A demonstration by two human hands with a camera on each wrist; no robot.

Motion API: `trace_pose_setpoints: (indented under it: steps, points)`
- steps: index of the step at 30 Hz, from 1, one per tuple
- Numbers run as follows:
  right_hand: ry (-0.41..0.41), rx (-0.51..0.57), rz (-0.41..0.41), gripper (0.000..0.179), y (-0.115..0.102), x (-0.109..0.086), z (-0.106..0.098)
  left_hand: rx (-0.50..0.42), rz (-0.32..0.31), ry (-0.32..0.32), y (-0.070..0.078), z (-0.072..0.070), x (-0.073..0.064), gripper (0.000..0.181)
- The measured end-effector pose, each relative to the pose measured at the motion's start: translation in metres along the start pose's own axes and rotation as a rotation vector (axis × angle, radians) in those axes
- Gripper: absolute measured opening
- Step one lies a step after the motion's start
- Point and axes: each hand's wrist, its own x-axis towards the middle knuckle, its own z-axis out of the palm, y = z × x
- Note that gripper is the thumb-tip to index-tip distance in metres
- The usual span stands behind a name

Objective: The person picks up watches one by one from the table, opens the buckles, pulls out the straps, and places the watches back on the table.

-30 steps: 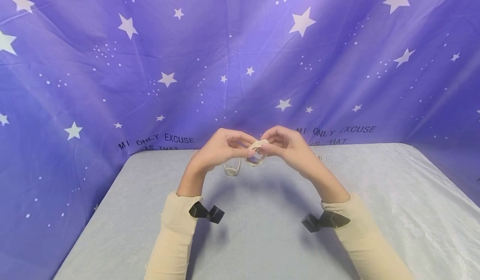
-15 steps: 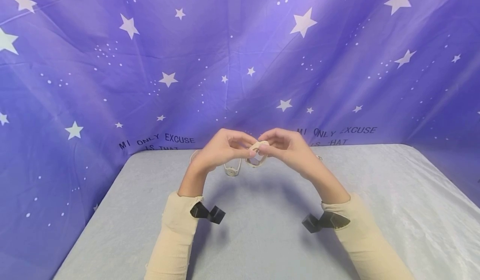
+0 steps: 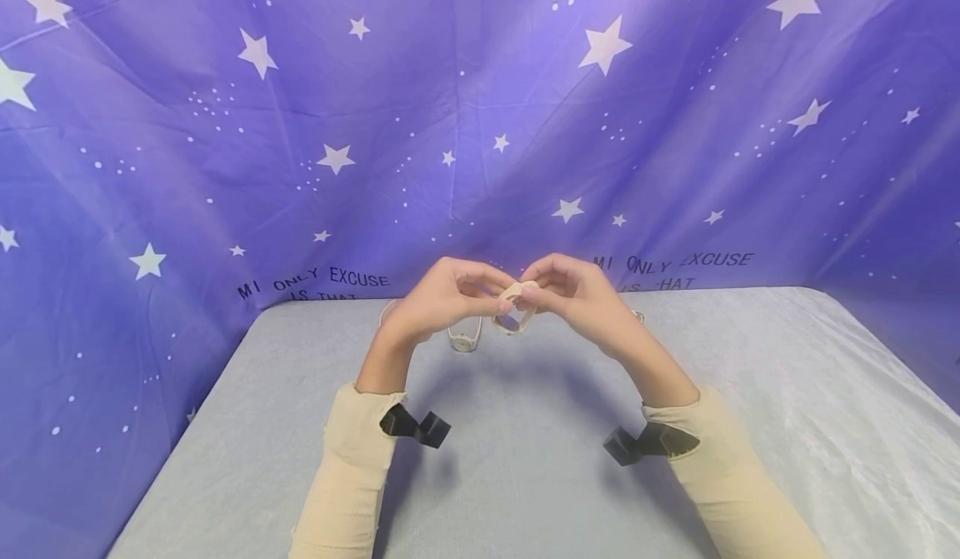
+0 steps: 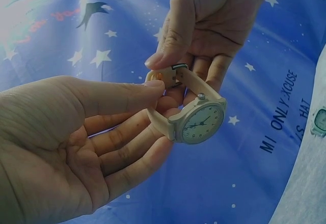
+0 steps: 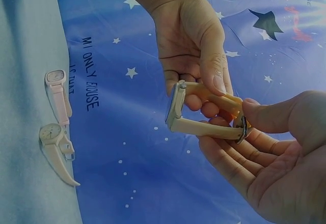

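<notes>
Above the far part of the table, a cream wristwatch [image 4: 204, 123] with a round pale dial hangs between both hands. Its strap forms a loop, with the metal buckle [image 4: 178, 67] at the end opposite the dial. My left hand [image 3: 438, 296] pinches one strap part between thumb and fingers. At the buckle end, my right hand [image 3: 583, 296] pinches the strap, its thumb close to the left thumb. In the right wrist view the left thumb [image 5: 215, 63] lies on the strap near the buckle. The fingertips behind the strap are partly hidden.
A pale watch [image 3: 463, 341] lies on the grey cloth-covered table [image 3: 525, 476] beyond the left hand. The right wrist view shows a pink watch [image 5: 60, 102] beside a cream one [image 5: 51, 134]. A greenish watch [image 4: 321, 119] lies at the left wrist view's edge. A starry purple curtain [image 3: 465, 84] hangs behind.
My right hand dips slightly and rises again, its thumb shifting a little on the strap. The left hand stays almost still, and both keep their grip on the watch.
</notes>
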Motion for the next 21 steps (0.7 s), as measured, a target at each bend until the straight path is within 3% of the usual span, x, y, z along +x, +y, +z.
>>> trace_pose_setpoints:
  steps: [14,21]
  points:
    - [0.008,0.015,0.011,0.019,-0.0013,-0.0004,0.0007,-0.021,0.000,-0.009,0.0004,0.0000,0.0002,0.025]
    - [0.012,0.036,-0.022,0.024,-0.0002,0.0000,-0.0010,-0.002,-0.010,0.010,-0.0007,-0.0013,-0.0004,0.025]
